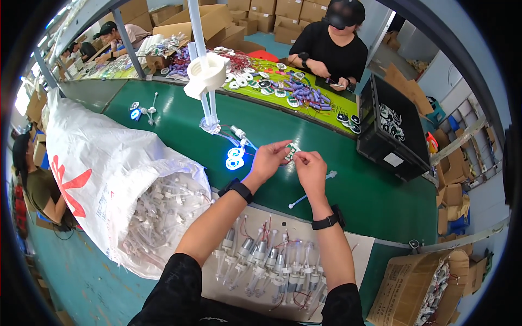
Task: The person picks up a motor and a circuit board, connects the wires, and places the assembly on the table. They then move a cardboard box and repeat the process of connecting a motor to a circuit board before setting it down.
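Note:
Both of my hands are raised above the green work surface, close together. A small round circuit board is pinched between them. My left hand grips its left side with thumb and fingers. At its right edge, the closed fingertips of my right hand press on it. Left of my hands lie lit blue ring lights, joined to a small silver motor. A thin clear rod lies under my right wrist. Below my forearms, several motors with clear plastic stems lie in rows on a pale board.
A white sack spills clear plastic parts at left. A white funnel-like fitting on clear tubes stands ahead. Another lit assembly lies far left. A black crate and a cardboard box are at right. Across, a person handles parts.

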Motion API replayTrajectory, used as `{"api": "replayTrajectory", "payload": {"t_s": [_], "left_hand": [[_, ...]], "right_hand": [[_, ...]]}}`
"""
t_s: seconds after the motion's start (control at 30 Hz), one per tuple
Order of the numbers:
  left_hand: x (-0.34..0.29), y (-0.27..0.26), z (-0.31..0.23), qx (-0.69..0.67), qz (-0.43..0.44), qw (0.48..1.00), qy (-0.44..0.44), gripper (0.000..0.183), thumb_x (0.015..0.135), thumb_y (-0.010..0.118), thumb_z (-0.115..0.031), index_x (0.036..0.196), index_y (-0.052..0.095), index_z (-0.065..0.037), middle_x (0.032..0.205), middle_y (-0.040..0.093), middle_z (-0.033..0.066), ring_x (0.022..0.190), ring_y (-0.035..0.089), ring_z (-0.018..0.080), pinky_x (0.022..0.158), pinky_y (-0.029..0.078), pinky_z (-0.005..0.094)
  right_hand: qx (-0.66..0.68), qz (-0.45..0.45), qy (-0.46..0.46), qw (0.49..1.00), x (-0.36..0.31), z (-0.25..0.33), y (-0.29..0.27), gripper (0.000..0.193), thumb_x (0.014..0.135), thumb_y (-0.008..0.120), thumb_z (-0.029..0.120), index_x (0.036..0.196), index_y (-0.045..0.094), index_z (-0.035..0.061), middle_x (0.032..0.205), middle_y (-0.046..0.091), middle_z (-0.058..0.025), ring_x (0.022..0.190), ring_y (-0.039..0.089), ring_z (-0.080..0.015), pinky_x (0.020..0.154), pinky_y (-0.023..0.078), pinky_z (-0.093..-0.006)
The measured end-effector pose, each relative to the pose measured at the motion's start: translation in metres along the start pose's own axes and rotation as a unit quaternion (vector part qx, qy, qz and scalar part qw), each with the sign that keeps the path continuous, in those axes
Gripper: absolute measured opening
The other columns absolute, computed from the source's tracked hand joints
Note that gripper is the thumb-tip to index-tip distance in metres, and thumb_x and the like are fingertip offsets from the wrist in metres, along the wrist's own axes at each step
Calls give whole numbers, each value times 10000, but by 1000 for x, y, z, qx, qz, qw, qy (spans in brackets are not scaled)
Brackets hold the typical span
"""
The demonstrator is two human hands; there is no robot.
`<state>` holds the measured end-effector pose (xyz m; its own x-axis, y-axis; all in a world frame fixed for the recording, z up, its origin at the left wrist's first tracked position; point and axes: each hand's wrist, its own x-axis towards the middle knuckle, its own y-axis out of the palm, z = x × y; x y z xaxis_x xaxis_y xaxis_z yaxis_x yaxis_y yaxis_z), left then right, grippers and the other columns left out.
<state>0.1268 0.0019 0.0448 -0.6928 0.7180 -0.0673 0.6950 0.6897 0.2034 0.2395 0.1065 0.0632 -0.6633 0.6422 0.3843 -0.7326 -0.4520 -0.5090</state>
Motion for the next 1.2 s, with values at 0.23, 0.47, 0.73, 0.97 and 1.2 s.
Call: {"api": "replayTrajectory", "payload": {"t_s": [0.23, 0.47, 0.73, 0.97, 1.2], "left_hand": [[-1, 6, 2, -34, -38, 999, 3, 326, 970, 641, -94, 1288, 653, -27, 1017, 710, 33, 836, 660, 76, 716, 594, 221], [-2, 3, -13, 60, -31, 998, -2, 330, 987, 615, -79, 1310, 633, -14, 1036, 701, 35, 880, 652, 73, 722, 595, 217], [25, -18, -5, 166, 4, 986, 13, 311, 939, 656, -103, 1237, 676, -14, 983, 739, 105, 791, 705, 137, 693, 603, 268], [85, -96, 18, 198, -92, 976, 16, 360, 857, 716, -171, 1190, 707, -34, 994, 748, 163, 810, 741, 227, 700, 609, 346], [39, -68, -56, 558, -32, 828, 44, 560, 890, 637, -395, 1296, 621, -9, 1215, 664, 241, 1154, 629, 382, 984, 503, 432]], "right_hand": [[3, -20, 4, 1000, 1, 0, 8, 116, 833, 755, 97, 919, 756, 20, 820, 675, -106, 669, 641, -162, 638, 515, -290], [20, -28, -12, 999, 5, 2, 10, 108, 829, 752, 82, 913, 754, 14, 821, 677, -108, 663, 643, -168, 631, 518, -294], [-44, 92, -43, 994, 5, -4, -17, 217, 844, 741, 100, 1046, 728, 20, 960, 695, -134, 848, 692, -253, 761, 540, -328], [-95, 93, -49, 990, -64, 51, -139, 297, 868, 737, 126, 1138, 688, 14, 1096, 692, -158, 1057, 663, -290, 887, 516, -331], [-96, 48, 170, 980, -201, 28, -267, 195, 911, 688, 89, 1090, 705, 13, 1025, 702, -111, 899, 670, -185, 804, 522, -281]]}}
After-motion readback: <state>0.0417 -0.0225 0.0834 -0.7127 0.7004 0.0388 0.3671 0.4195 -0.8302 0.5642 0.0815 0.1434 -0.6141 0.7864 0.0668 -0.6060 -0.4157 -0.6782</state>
